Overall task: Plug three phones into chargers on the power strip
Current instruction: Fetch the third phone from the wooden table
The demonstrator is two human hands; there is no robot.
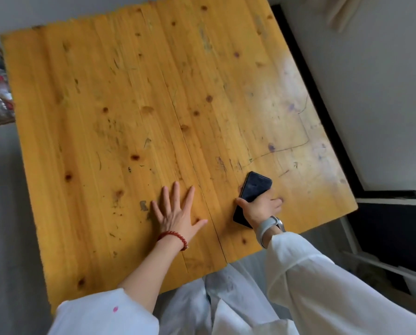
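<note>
Phone [253,192], black, screen up near table's [129,105] front-right edge, gripped by right hand [260,209] with thumb and fingers curled round its sides; left hand [175,213] flat beside it, fingers spread on the wood.

A single head-worn wide-angle camera looks forward and steeply down from above the near edge of the tabletop [129,105]. The view is close, tilted, and takes in all the tabletop's edges, with both forearms entering from below.
</note>
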